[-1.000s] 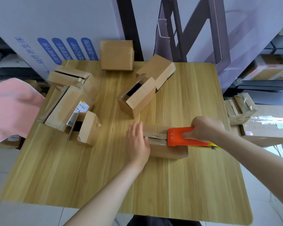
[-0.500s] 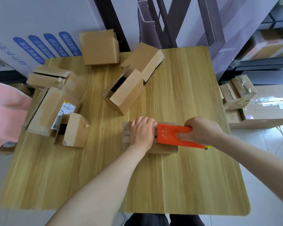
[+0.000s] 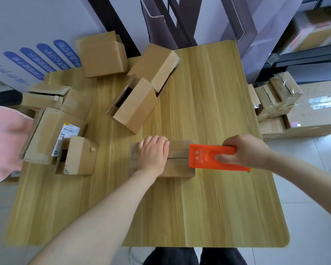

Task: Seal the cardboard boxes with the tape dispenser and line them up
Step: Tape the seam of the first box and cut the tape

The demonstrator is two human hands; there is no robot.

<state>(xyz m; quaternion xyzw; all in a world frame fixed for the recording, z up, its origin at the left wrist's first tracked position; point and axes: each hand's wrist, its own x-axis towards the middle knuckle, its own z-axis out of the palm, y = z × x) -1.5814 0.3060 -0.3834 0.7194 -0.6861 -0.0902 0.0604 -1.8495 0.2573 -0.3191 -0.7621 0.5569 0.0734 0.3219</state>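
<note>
My left grip lies palm down on the left part of the box I am sealing, fingers together, pressing on its top and holding nothing. My right grip is wrapped round the handle of the orange tape dispenser, whose front end sits on the right end of the box top, over the seam between the flaps. The box sits near the middle of the bench. Further back lies an open box on its side, and at the left a labelled box.
</note>
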